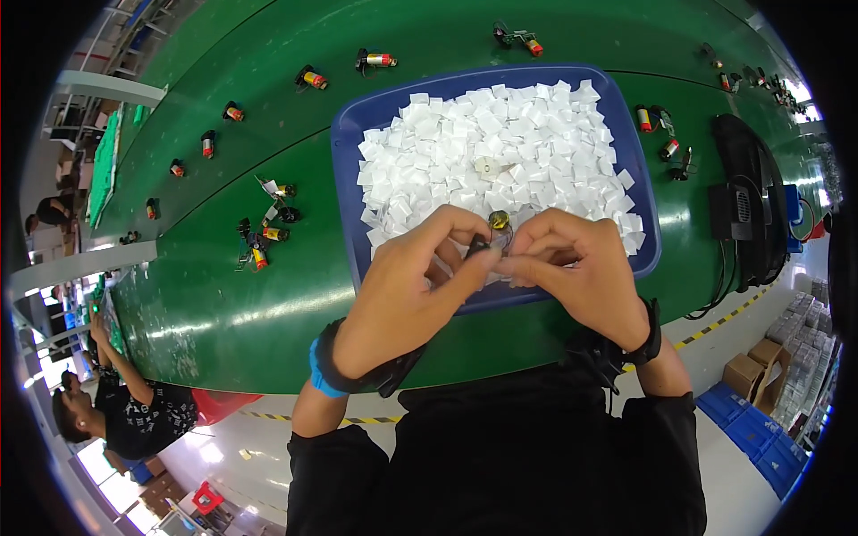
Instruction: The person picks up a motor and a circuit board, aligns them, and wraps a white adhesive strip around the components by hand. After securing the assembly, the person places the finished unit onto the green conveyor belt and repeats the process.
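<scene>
Both hands meet over the near edge of a blue tray (342,192) heaped with small white square pieces (447,134). Between my fingertips is a small wired part (499,220) with a round yellow-and-black end. My left hand (416,286) is closed, its thumb and fingers pinching a dark piece of that part. From the other side my right hand (576,272) pinches at the part with thumb and forefinger, near some thin wires and something clear. The fingers hide most of it. A pale tab (487,167) lies on top of the white squares.
On the green table (250,330), red-and-gold cylindrical units with black parts (259,255) lie left of the tray. More such units (377,60) are spread along the far side and at right. A black bag-like object (751,196) with cables lies at right. Another person (134,411) works at left.
</scene>
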Demonstrator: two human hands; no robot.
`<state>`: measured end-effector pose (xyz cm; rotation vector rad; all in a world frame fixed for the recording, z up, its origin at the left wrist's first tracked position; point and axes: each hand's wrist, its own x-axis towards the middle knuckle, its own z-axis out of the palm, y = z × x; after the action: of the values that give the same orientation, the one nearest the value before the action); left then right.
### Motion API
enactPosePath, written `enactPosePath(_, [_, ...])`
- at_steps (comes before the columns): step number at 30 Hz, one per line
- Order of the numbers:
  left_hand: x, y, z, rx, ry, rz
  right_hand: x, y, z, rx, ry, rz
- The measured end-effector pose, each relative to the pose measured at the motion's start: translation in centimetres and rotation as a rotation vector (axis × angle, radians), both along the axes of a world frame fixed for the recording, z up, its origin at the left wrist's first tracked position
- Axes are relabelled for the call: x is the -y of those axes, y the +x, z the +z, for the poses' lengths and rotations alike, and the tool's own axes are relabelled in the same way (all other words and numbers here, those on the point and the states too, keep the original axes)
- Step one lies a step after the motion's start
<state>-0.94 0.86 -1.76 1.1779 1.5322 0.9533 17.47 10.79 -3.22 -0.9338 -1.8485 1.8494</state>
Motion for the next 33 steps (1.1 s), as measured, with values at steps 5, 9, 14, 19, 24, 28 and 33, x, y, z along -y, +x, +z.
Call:
enactPosePath(5, [0.0, 0.5, -1.4, -0.021, 0.027, 0.118, -0.2, 0.3, 0.7, 0.056, 0.226, 0.08])
enactPosePath(9, [0.1, 0.0, -1.2, -0.043, 0.128, 0.221, -1.9, 0.6, 1.8, 0.139, 0.159, -0.003])
enactPosePath(14, [0.4, 0.3, -0.7, 0.179, 0.149, 0.164, -1.2, -0.1, 1.8, 0.044, 0.117, 0.051])
enactPosePath(19, [0.3, 0.9, -0.7, 0.123, 0.162, 0.184, -0.7, -0.2, 0.9, -0.033, 0.001, 0.145])
enactPosePath(24, [0.4, 0.5, -0.4, -0.194, 0.077, -0.012, -0.8, 0.0, 0.9, -0.099, 0.161, 0.172])
enactPosePath(28, [0.5, 0.4, -1.0, -0.038, 0.1, -0.077, -0.7, -0.2, 1.3, -0.087, 0.313, 0.166])
enactPosePath(33, [0.9, -1.2, -0.1, 0.153, -0.058, -0.159, -2.1, 0.3, 1.7, -0.065, 0.536, 0.223])
